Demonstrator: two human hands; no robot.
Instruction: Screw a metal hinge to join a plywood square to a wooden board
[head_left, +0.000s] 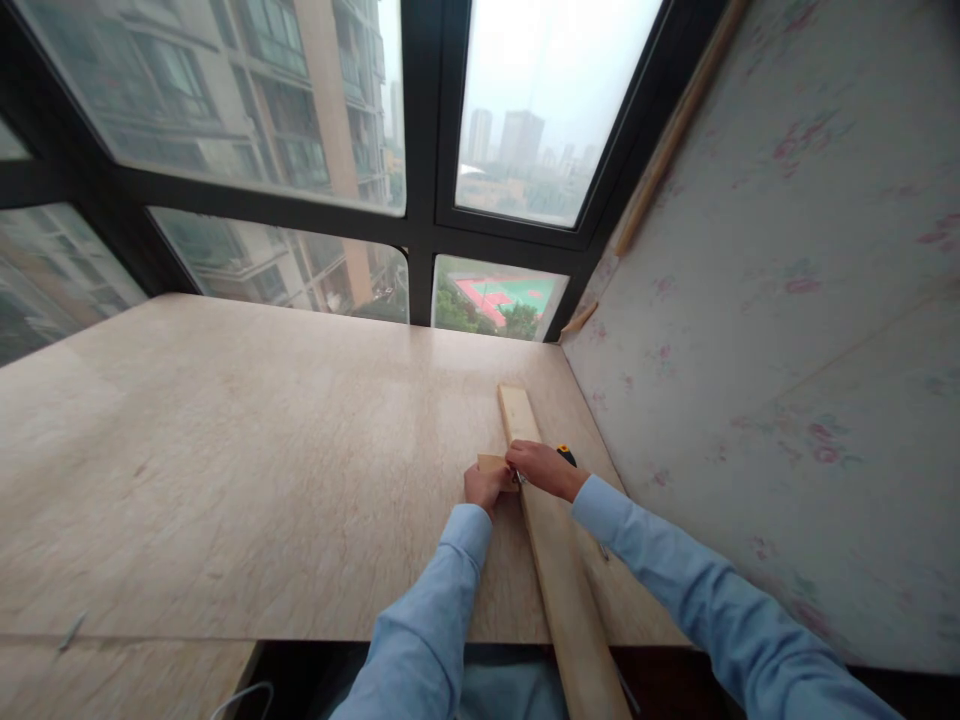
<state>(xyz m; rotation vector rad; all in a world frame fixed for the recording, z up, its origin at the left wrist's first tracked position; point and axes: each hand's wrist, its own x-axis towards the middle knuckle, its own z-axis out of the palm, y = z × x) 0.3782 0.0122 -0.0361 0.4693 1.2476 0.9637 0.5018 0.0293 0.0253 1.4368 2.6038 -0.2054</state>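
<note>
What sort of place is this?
Probably a home's bay-window corner, well above ground: flowered wallpaper, a broad sill, and a dark-framed window looking down on trees and a pink-and-green court.

Your sleeves (427, 600) are light blue, your long board (562, 570) is pale yellow, the small piece (491, 463) tan — and that countertop (262, 460) is beige with faint brownish veining. You've got a black window frame (421, 150), off-white wallpaper (750, 330) with pink flowers — oh, and a yellow-and-black handle (567, 456).

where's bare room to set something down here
The tan surface is mostly bare left of the left hand, back to the window frame; a smaller patch lies between frame and wooden board. Crowding is around the board, right hand and yellow-black tool.
</note>
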